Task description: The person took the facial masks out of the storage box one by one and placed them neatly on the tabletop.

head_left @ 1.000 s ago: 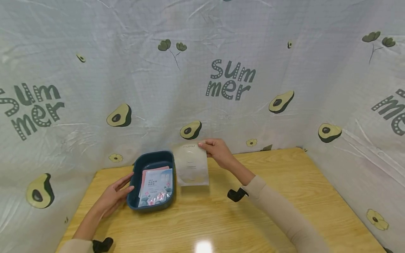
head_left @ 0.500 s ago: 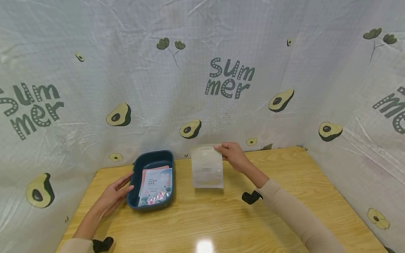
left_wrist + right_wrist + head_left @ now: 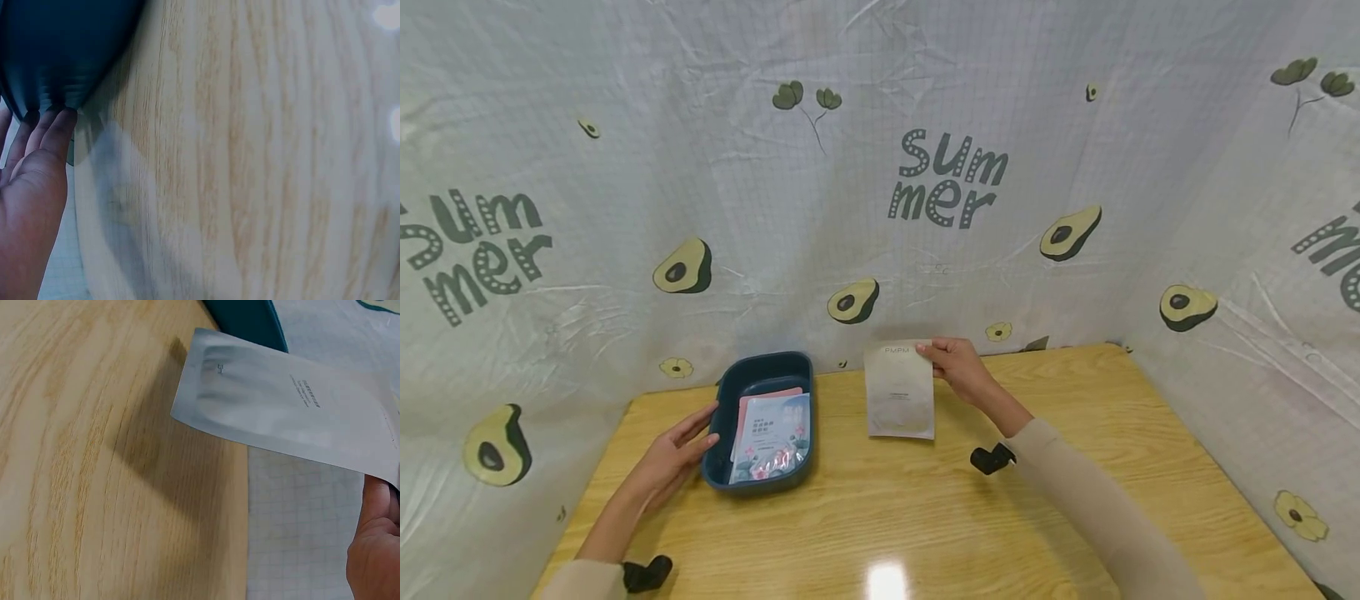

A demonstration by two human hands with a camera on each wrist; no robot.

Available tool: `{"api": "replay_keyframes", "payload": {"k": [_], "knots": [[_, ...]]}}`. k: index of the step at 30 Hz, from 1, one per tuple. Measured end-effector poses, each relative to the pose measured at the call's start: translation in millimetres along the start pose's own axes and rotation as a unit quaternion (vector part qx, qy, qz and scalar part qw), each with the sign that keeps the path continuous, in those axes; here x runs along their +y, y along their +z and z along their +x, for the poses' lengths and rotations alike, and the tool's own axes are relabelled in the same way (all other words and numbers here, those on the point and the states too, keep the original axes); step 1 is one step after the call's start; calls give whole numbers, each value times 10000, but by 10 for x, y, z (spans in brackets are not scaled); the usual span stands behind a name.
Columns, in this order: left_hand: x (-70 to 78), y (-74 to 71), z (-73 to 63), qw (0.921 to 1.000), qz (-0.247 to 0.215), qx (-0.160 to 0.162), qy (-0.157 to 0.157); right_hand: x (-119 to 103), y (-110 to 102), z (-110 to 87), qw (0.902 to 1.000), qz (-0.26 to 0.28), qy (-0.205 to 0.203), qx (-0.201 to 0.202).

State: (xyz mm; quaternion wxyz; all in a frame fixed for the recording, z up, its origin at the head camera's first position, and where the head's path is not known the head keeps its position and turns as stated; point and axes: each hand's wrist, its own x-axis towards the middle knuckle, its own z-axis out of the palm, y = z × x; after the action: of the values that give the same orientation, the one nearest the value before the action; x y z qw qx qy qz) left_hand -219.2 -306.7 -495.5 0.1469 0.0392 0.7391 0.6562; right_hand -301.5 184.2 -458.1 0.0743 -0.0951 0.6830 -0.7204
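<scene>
My right hand (image 3: 961, 367) pinches a pale, flat face mask packet (image 3: 898, 398) by its top right corner, thumb in front. The packet hangs upright above the back of the table, printed side towards me. In the right wrist view the mask packet (image 3: 269, 394) casts a shadow on the wood below. My left hand (image 3: 672, 460) rests at the left side of a dark blue bin (image 3: 763, 372), and in the left wrist view its fingers (image 3: 57, 131) touch the bin's outer wall. Inside the bin a light blue floral packet (image 3: 771, 435) overlaps a pink packet (image 3: 742, 412).
A wooden table (image 3: 865, 517) carries the bin on its left part. Behind and at both sides hangs a white curtain (image 3: 760, 208) printed with avocados and lettering. Black wrist mounts show at the left sleeve (image 3: 587, 581) and the right sleeve (image 3: 1060, 467).
My right hand has carried the mask packet rightwards, away from the bin's right edge, slowing in the last half second. My left hand and the bin stay in place.
</scene>
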Motion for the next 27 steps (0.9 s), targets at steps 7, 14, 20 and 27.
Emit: {"api": "replay_keyframes", "payload": {"k": [7,14,20,27], "knots": [[-2,4,-5,10000,5,18,14,164,38,107,9999,-110,84,82],[0,7,-1,10000,17,26,-32,307,100,205,9981,-504,268,227],[-7,16,6,9999,-121,23,-3,401,172,301,9974,-563,306,318],[-5,12,3,9999,-140,20,-15,503,275,384,9952,-888,247,324]]}}
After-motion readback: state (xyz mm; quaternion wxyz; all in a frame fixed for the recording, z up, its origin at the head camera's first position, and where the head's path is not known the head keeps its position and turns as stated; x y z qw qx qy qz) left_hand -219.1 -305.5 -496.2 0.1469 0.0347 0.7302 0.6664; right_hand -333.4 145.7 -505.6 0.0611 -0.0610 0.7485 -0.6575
